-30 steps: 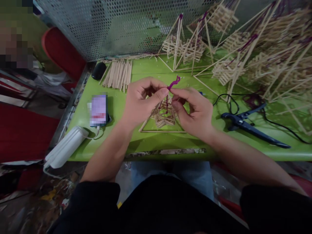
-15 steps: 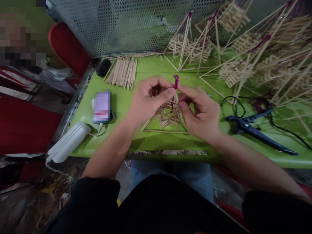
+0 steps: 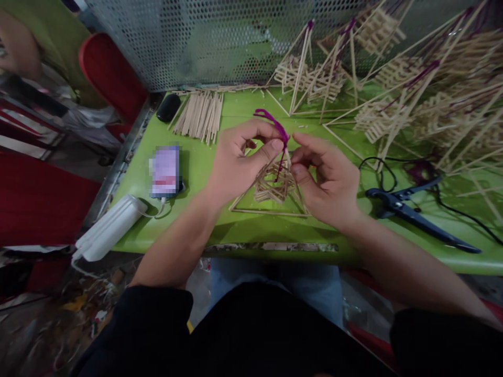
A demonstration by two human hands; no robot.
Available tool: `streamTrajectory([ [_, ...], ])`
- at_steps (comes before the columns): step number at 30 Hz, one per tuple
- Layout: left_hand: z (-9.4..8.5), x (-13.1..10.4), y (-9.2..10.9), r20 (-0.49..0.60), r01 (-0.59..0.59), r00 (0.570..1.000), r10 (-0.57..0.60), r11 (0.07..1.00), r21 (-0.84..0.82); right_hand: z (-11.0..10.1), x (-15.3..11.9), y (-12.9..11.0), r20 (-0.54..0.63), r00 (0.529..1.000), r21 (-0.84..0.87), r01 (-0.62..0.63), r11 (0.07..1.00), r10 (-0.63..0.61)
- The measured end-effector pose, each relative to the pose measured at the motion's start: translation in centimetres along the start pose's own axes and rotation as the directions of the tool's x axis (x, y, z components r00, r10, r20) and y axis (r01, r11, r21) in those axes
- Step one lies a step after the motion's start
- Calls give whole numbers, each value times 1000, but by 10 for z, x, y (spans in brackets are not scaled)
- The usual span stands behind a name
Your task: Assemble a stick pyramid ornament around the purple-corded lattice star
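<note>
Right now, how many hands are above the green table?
2: the left hand, pinching purple cord atop the stick frame; the right hand, close beside it.

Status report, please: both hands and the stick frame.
Left hand pinching purple cord at tip of stick frame. Right hand close beside, contact unclear. Frame's base on green table. Cutters off right; nothing seen blocking.

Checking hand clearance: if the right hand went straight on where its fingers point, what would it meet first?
Probably the purple cord at the peak of the stick frame, just short of the left hand, though depth is unclear.
</note>
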State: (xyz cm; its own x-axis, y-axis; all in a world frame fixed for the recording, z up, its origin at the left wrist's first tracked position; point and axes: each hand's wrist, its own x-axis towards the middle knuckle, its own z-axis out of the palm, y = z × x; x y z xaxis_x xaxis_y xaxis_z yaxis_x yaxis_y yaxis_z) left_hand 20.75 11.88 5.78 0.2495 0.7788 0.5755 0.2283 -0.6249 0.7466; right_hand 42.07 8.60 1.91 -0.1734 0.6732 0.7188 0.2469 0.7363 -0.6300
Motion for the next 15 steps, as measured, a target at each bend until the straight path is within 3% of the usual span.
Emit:
streamTrajectory([
  [15,1,0,-5,-68,-108,993,98,981,-163,0,-2,-3,-10,999,64,-35,997,35],
])
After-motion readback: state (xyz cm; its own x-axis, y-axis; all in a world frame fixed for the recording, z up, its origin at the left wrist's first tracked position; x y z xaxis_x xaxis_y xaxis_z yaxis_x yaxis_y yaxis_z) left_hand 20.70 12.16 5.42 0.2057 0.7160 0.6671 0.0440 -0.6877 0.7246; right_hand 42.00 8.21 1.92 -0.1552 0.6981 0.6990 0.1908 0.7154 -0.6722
